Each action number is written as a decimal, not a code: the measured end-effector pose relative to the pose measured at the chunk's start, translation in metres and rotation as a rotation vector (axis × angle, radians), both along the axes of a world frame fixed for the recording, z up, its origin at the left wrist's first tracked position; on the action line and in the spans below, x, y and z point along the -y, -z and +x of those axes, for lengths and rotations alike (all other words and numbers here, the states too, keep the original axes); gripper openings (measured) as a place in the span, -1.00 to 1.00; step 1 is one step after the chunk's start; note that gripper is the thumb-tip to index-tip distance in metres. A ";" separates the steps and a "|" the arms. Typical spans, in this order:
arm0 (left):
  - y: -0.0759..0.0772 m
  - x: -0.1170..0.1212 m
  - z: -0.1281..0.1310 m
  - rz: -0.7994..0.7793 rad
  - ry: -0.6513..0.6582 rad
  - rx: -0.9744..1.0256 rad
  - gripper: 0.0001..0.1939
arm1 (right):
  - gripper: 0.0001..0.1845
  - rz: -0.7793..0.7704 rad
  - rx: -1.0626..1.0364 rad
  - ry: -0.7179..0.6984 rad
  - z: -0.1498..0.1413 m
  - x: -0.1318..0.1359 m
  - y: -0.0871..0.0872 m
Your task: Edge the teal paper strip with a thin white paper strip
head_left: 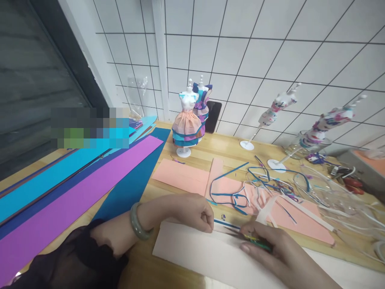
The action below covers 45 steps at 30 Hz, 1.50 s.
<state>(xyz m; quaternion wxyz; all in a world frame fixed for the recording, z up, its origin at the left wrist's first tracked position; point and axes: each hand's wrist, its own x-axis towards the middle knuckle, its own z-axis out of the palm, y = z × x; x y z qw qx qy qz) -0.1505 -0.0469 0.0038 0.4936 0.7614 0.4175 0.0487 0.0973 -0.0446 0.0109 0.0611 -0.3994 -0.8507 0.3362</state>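
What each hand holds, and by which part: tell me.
The right hand holds scissors by their green handles. The left hand is curled at the pale sheet's edge; whether it grips anything cannot be told.

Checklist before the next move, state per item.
1. Scissors in the right hand: ok.
2. Blades off the left hand: ok, but the gap looks small.
3. Blades open or shut: cannot tell, blurred.
4. Left hand gripping the narrow blue strip: cannot tell, fingertips hidden.
5. Pale sheet flat on the table: ok, as far as it shows.
6. Area around the hands free of loose strips: not ok, tangle just beyond them.
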 end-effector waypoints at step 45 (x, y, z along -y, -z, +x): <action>0.012 -0.006 -0.013 -0.005 -0.028 0.178 -0.65 | -0.69 0.180 0.092 -0.097 -0.011 -0.002 0.020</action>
